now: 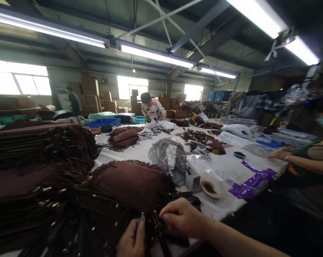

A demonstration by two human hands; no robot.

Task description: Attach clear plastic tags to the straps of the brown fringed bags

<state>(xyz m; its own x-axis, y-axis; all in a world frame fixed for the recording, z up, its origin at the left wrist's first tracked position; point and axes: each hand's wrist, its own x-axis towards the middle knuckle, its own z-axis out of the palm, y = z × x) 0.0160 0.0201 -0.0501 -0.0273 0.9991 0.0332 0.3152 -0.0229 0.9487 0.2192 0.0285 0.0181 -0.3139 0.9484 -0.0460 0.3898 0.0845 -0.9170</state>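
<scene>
At the bottom middle, my left hand (132, 238) is closed in a pinch, with a small shiny bit at its fingertips that I cannot make out. To its right, my right hand (181, 216) is curled, fingertips pressed together; what they hold, if anything, is hidden. Between the two hands runs a dark strap (158, 228) with gold-coloured metal fittings. Just beyond them lies a brown fringed bag (129, 180). A tall stack of similar fringed bags (35, 153) fills the left side, with dark straps and metal fittings spilling toward the front.
On the white table (110, 156) are a patterned roll (157, 151), a bowl of dark liquid (211, 189), purple packaging (252, 182) and clear plastic bags. A co-worker's arm (297, 157) reaches in from the right. Another person (152, 107) bends over the far end.
</scene>
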